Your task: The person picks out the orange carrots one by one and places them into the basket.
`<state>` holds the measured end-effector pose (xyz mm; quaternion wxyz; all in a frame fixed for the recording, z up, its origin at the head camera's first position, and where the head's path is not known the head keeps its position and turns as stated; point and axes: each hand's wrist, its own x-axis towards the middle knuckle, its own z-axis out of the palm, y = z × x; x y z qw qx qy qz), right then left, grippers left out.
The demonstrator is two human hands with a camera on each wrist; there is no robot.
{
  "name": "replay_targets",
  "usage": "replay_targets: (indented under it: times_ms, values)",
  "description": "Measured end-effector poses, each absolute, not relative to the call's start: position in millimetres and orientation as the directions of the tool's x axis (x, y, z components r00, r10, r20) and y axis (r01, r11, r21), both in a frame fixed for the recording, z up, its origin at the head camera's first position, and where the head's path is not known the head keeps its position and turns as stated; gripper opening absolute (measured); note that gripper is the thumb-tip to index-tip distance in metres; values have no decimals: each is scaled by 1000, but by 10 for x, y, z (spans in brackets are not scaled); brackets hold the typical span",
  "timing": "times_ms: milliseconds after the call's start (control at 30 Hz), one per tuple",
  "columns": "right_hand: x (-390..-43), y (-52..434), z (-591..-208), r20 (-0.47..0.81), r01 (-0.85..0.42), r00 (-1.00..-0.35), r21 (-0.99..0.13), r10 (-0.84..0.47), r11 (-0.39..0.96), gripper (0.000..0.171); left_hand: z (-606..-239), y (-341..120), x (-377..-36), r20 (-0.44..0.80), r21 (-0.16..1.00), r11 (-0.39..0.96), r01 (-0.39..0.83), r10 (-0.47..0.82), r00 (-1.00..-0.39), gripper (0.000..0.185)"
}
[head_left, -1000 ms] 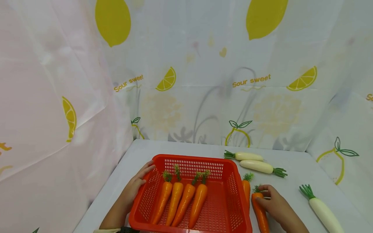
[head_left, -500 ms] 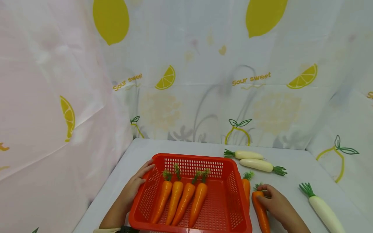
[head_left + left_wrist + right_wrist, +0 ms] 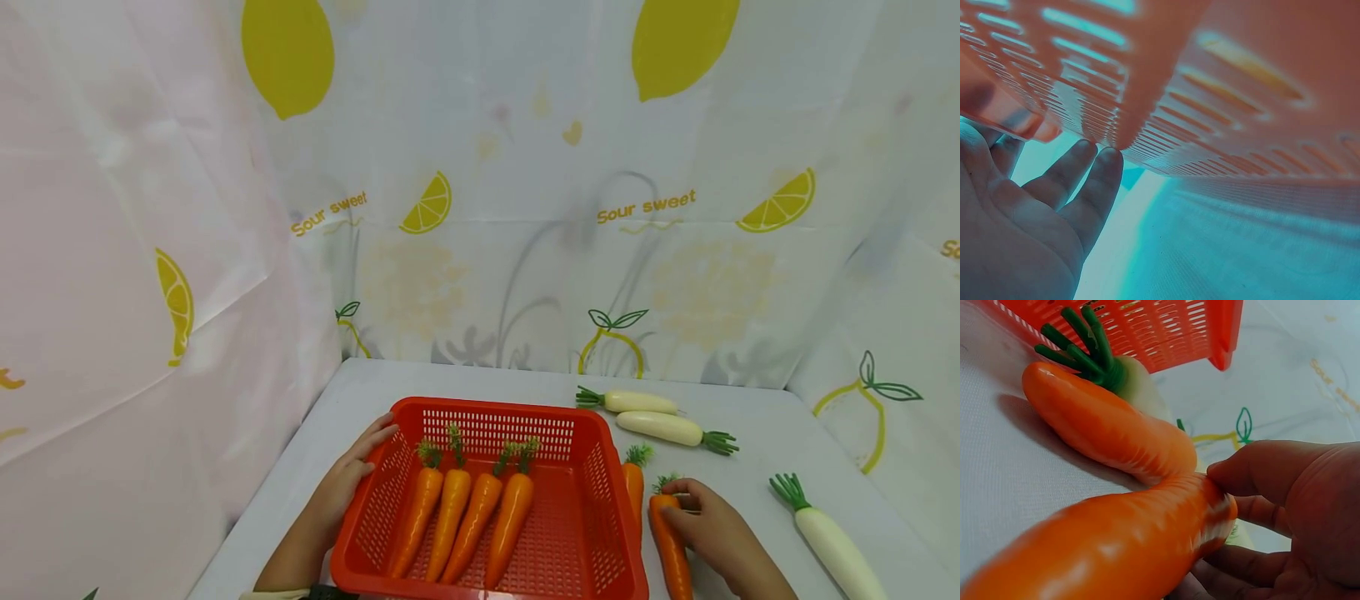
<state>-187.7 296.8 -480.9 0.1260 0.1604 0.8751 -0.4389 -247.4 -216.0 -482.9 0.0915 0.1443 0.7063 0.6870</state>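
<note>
My right hand (image 3: 711, 525) pinches an orange carrot (image 3: 670, 546) near its leafy top, thumb on one side and fingers on the other. The carrot lies on the table, right of a red basket (image 3: 617, 429). Close to the basket's right wall is another carrot (image 3: 634, 482), partly hidden by it. My left hand (image 3: 341, 490) rests against the basket's left side; in the left wrist view its fingers (image 3: 1099, 181) are fairly straight, tips at the slotted wall. Inside the basket, several carrots (image 3: 512, 521) lie side by side, green tops toward the back.
Two white radishes (image 3: 660, 427) lie at the back right of the table, and another radish (image 3: 836, 546) lies far right. The right wrist view shows a radish (image 3: 1141, 384) between carrot and basket. Lemon-printed sheeting (image 3: 487, 275) stands behind and at both sides.
</note>
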Motion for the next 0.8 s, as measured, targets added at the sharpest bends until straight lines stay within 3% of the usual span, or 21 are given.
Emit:
replay_targets:
  times_ms: [800]
  values:
    - [-1852, 2988, -4750, -329, 393, -920, -775, 215, 495, 49, -4830, -2165, -2466, 76, 996, 11, 85, 334, -939, 63]
